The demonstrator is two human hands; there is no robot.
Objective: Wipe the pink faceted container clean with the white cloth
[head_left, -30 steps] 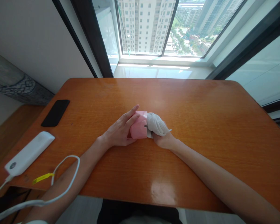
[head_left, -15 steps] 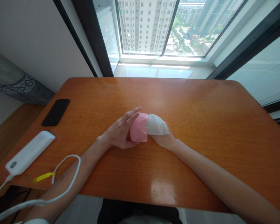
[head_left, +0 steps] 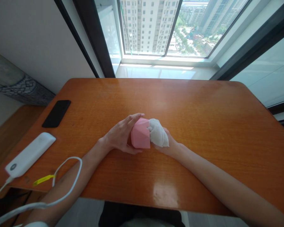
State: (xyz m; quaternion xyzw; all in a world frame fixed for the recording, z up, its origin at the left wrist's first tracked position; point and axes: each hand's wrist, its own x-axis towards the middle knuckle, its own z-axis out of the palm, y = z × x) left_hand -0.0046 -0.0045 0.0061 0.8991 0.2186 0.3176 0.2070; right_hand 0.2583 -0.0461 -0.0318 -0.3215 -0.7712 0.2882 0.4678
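Note:
A pink faceted object (head_left: pixel 140 136) sits at the middle of the orange wooden table (head_left: pixel 203 119). My left hand (head_left: pixel 119 135) wraps round its left side, fingers curled over the top. My right hand (head_left: pixel 167 145) lies just right of it, closed on a bunched white cloth (head_left: pixel 158 136) that presses against the pink object's right face. Most of my right hand's fingers are hidden under the cloth.
A black phone (head_left: pixel 56 113) lies flat at the table's left. A white power bank (head_left: pixel 29 154) with a white cable (head_left: pixel 61 189) and yellow tag sits at the near left corner. A large window rises behind the table's far edge.
Both hands and the pink object have drifted slightly toward me. The pink object has turned, and the cloth has slid down its right side.

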